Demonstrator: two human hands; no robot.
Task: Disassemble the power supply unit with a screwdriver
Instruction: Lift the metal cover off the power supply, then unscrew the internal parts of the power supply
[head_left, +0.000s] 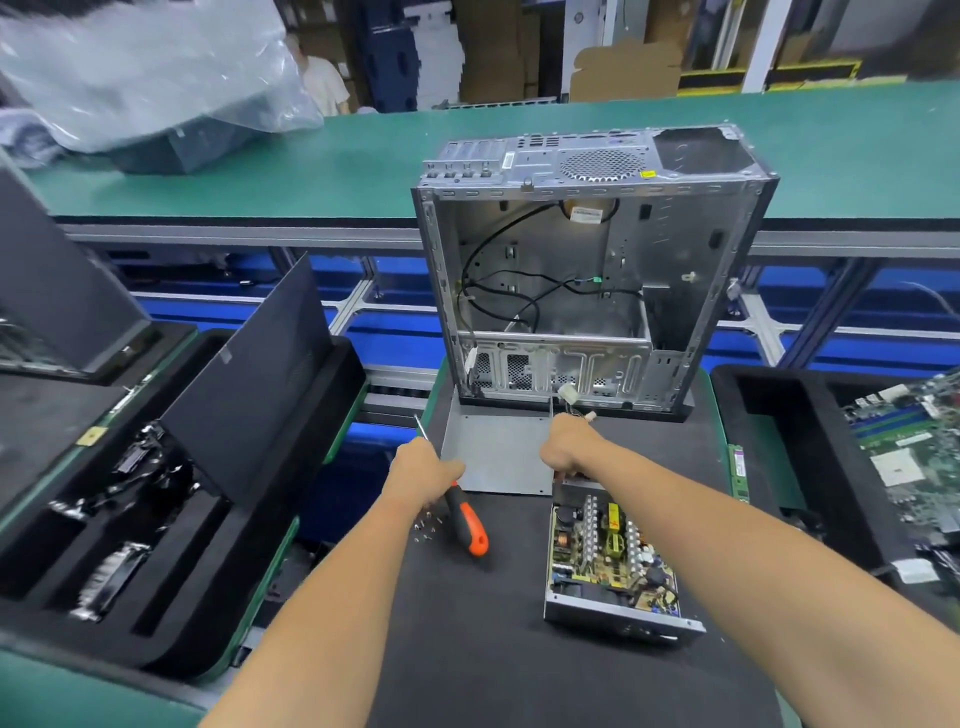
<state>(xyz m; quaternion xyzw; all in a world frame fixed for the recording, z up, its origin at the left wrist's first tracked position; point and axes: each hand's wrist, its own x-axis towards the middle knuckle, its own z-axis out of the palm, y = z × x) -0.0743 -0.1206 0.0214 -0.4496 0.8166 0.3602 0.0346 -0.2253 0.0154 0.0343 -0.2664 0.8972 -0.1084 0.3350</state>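
Head view: the power supply (613, 561) lies on the black mat (493, 649), its circuit board bare, with its grey metal cover (496, 452) just beyond it in front of the empty computer case (587, 270). To free the cover cleanly, it should be lifted straight away so the wires do not snag. The left hand (423, 470) is clenched around the orange-handled screwdriver (465, 514), near the loose screws (428, 527). The right hand (569, 441) is closed on the cover's right edge.

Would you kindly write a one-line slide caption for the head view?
Left hand grips an orange-handled screwdriver; right hand lifts the metal cover off the opened power supply.
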